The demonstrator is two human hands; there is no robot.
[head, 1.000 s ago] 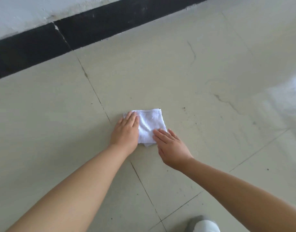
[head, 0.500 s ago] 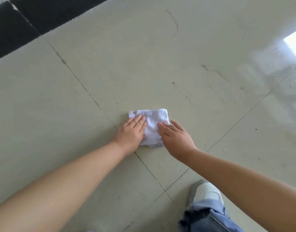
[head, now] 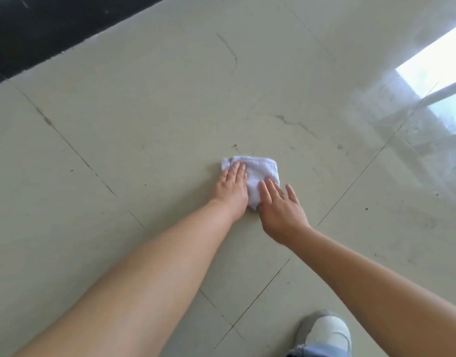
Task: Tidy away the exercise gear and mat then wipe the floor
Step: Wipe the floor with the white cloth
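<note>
The left hand is laid flat on the left part of a folded white cloth, its fingers straight and held together, the fingertips reaching almost to the cloth's far edge. The right hand is laid palm down on the cloth's near right corner, its fingers straight and slightly spread; the outer fingers extend past the cloth's right edge over the bare floor. Nothing is gripped by either hand: the cloth is only pressed down under flat fingers. Both forearms are bare and are stretched forward from the bottom of the view.

The cloth is seen lying on the pale tiled floor, roughly in the middle of the view, just beyond the crossing of two dark grout lines. Small dark specks are seen on the tile just beyond the cloth's far edge, and a thin dark scuff mark is seen well beyond it. A smeared streak is visible on the tile to the far right of the cloth.

A black band is seen along the floor's far left edge. A bright window reflection is cast on the glossy tiles at the upper right. A white shoe with a blue trouser hem is seen at the bottom right, under the right forearm.
</note>
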